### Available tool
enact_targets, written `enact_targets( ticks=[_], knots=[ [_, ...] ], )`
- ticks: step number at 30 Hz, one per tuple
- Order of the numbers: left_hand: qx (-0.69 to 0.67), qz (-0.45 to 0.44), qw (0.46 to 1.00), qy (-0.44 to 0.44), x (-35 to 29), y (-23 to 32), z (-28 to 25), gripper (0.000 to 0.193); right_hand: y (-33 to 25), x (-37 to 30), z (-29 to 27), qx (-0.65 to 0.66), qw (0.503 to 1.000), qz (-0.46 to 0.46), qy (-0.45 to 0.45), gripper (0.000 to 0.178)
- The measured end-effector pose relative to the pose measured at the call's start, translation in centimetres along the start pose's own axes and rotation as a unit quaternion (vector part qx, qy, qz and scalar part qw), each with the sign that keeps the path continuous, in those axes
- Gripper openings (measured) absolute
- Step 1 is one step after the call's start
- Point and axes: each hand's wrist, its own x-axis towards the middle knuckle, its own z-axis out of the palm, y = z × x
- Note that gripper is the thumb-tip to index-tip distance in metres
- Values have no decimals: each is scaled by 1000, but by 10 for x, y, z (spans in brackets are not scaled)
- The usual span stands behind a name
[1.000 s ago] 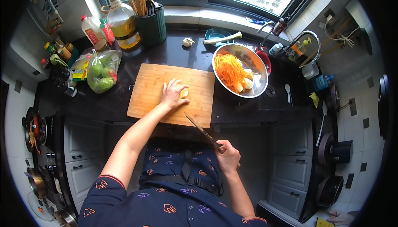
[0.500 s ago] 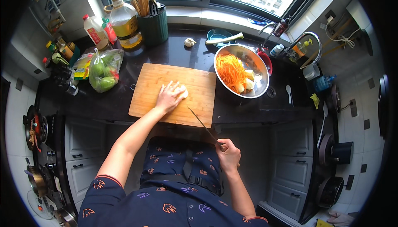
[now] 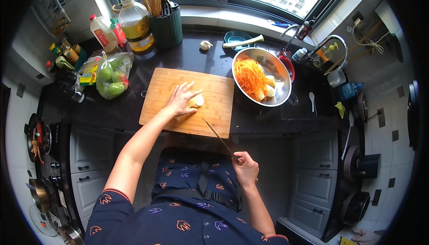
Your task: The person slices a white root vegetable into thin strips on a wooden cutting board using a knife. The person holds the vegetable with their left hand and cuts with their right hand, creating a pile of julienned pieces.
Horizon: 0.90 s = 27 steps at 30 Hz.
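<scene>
On the wooden cutting board [image 3: 214,82] lies a pale, peeled potato piece [image 3: 197,100]. My left hand [image 3: 179,102] is over the board beside it, fingers spread and thumb apart, close against its left side. Part of the piece is hidden by the fingers. Near the board's front edge, my right hand [image 3: 245,169] grips a knife [image 3: 217,136] by the handle. The blade points up and left, its tip over the board and apart from the potato. A steel bowl [image 3: 282,73] right of the board holds shredded carrot [image 3: 249,80] and several peeled potato pieces [image 3: 269,91].
A garlic bulb [image 3: 205,45] and a glass dish [image 3: 237,38] with a long pale-handled tool [image 3: 243,42] lie behind the board. Left stand a bag of green vegetables [image 3: 111,77], an oil jug [image 3: 135,23] and a chopstick holder [image 3: 166,28]. A white spoon [image 3: 312,102] lies right.
My left hand has lifted its fingers and spread them, uncovering more of the potato piece. The knife in my right hand has barely moved.
</scene>
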Motion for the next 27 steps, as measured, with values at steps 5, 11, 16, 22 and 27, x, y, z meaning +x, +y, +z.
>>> enact_targets(
  ticks=[5, 11, 16, 22, 27],
  knots=[
    [-40, 95, 990, -100, 33, 8, 0, 62, -3, 2, 2, 2, 1000, 2, -4, 17],
    [-10, 68, 987, -146, 53, 15, -19, 34, -4, 0, 1, 13, 1000, 15, 9, 17],
    [-47, 32, 995, -84, 39, 4, -14, 40, 3, -2, 0, -2, 999, 34, 11, 17],
    [-42, 9, 999, 8, 18, -15, 10, 53, 4, -2, 1, 4, 1000, 17, 13, 16],
    [20, -25, 999, -39, 0, -3, -10, 68, 7, -3, 2, 13, 999, 37, -4, 18]
  ],
)
